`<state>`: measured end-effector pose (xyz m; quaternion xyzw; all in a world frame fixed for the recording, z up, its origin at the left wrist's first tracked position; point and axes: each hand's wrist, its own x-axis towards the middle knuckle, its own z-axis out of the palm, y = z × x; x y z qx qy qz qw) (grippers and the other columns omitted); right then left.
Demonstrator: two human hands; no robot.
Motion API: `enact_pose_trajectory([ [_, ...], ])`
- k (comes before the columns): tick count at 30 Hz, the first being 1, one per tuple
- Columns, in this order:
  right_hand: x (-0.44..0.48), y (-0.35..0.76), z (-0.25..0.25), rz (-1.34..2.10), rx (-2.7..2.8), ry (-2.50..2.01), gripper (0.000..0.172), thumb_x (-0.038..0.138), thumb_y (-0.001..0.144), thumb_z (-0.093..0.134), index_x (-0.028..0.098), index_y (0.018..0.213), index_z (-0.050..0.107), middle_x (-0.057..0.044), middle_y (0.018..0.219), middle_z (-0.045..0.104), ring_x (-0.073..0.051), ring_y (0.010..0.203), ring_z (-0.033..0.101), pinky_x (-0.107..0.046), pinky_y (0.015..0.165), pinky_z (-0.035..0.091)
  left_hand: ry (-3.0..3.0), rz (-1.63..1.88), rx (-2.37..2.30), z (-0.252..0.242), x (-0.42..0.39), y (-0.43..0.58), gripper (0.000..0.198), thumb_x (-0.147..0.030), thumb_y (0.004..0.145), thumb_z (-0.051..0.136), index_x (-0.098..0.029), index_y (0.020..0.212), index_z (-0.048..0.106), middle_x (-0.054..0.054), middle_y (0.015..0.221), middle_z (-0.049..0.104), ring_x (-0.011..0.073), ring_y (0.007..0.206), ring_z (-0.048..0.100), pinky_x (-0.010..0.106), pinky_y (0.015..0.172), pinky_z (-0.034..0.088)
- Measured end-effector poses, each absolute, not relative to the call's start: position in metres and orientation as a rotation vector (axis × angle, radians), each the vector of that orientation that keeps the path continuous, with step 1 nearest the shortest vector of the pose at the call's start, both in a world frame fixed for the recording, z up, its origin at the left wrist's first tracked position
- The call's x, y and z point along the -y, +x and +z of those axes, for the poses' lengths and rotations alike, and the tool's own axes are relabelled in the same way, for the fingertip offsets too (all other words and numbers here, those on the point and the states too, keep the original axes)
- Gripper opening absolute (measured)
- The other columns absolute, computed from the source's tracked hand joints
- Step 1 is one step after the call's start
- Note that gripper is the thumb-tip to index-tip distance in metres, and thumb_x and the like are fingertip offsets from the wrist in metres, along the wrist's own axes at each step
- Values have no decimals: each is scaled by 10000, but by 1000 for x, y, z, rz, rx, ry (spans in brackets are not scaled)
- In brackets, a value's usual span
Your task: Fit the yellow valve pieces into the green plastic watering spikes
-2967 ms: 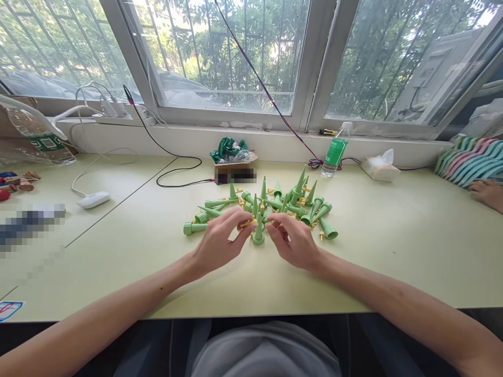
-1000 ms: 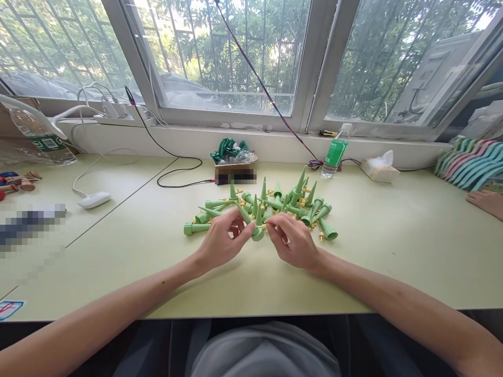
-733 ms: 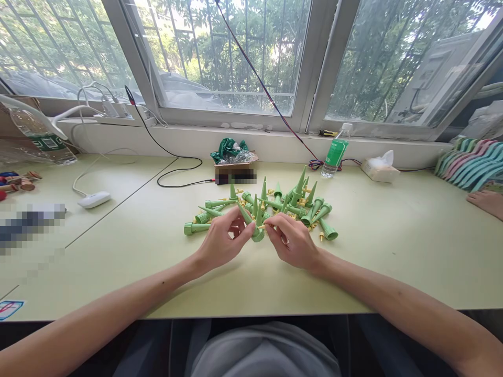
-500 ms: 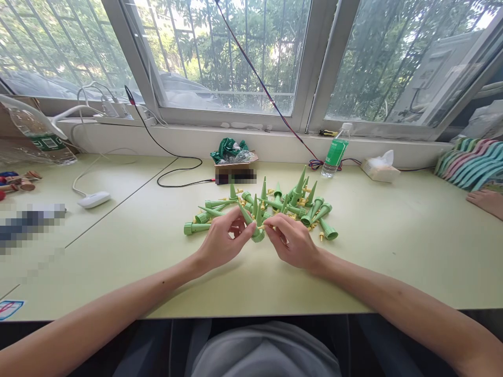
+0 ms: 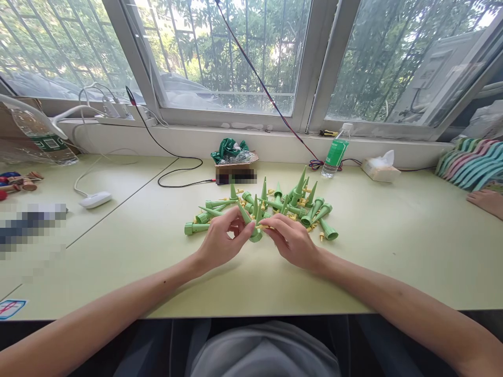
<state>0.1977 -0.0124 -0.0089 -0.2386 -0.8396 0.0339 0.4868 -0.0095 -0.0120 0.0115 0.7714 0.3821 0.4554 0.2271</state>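
My left hand (image 5: 223, 235) is closed around a green plastic plant watering spike (image 5: 247, 220), its point tilted up and left and its wide capped end low. My right hand (image 5: 293, 238) pinches a small yellow valve piece (image 5: 262, 226) against the side of that spike, near the cap. The fingertips partly hide where the two parts meet. Behind both hands lies a heap of similar green spikes (image 5: 301, 188), some upright and some on their sides. Among them are several small yellow valves (image 5: 321, 236).
At the back stand a small cardboard box (image 5: 234, 159) with green wrapping, a water bottle (image 5: 337, 151) and a tissue box (image 5: 380, 167). A white mouse-shaped device (image 5: 95, 199) lies left. Another person's hand (image 5: 485, 201) rests at the far right by pastel hangers (image 5: 471, 162).
My right fingers have moved slightly left, closer to the spike with the yellow valve. The spike in my left hand has barely shifted.
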Motion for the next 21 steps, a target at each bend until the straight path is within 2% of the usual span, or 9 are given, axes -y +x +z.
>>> enact_pose_trajectory([
  [11,12,198,-10,82,2060,-617,154,203,1040,462,198,1100,604,-62,894,684,-146,737,631,-251,637,491,2237,1296,-1004,9,11,-9,124,-258,908,615,-188,842,536,-5,693,610,105,580,590,233,536,527],
  [16,11,197,-11,91,2079,-645,151,231,1045,470,188,1047,615,-56,871,695,-145,735,636,-251,651,488,2343,1270,-927,9,11,-10,125,-255,911,611,-194,848,522,-23,653,565,93,530,528,226,503,500],
  [21,10,197,-10,67,2063,-657,171,238,1050,453,186,1023,614,-50,841,683,-141,715,628,-247,633,476,2364,1238,-929,8,11,-12,111,-259,925,598,-192,879,522,2,723,609,105,575,590,241,553,539],
])
